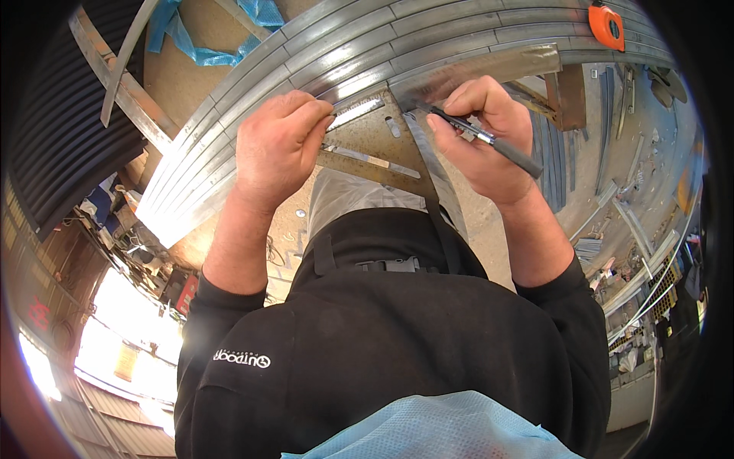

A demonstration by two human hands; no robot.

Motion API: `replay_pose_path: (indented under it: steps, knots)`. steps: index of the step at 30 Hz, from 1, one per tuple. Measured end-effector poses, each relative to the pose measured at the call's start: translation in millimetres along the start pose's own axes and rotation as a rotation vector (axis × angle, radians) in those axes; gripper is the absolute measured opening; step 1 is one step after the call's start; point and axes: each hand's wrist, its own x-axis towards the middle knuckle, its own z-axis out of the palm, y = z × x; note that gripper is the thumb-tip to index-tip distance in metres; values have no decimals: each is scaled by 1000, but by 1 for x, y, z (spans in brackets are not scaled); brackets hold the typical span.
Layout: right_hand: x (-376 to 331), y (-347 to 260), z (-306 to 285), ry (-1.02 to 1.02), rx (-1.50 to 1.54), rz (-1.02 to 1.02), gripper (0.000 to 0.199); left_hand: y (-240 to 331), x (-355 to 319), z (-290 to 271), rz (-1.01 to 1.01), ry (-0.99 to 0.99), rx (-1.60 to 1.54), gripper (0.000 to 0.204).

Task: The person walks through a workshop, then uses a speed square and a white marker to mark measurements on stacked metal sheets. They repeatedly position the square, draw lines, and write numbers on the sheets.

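Observation:
My left hand (274,145) presses down on a flat metal triangular square (375,141), holding it against a row of long grey metal strips (321,53). In my right hand (489,134) I hold a dark marker pen (489,141), its tip resting at the square's angled edge near the strips. One flat metal bar (489,65) lies across the strips just above my right hand. Both forearms come up from a black sweater.
An orange tape measure (605,25) sits on the strips at the top right. Blue plastic sheeting (195,34) lies at the top left by angled steel bars (126,84). A rusty bracket (566,96) and loose metal offcuts (627,214) cover the right side.

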Motion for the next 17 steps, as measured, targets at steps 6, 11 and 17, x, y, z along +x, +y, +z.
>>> replay_pose_path:
  steps: [6,11,17]
  knots:
    - [3,4,1,-34,-61,-37,30,1,0,0,11,2,8,5]
    - [7,7,4,10,-44,-87,25,0,0,0,15,0,3,6]
    - [9,12,5,-8,-58,-107,24,1,0,-1,-3,-11,-3,6]
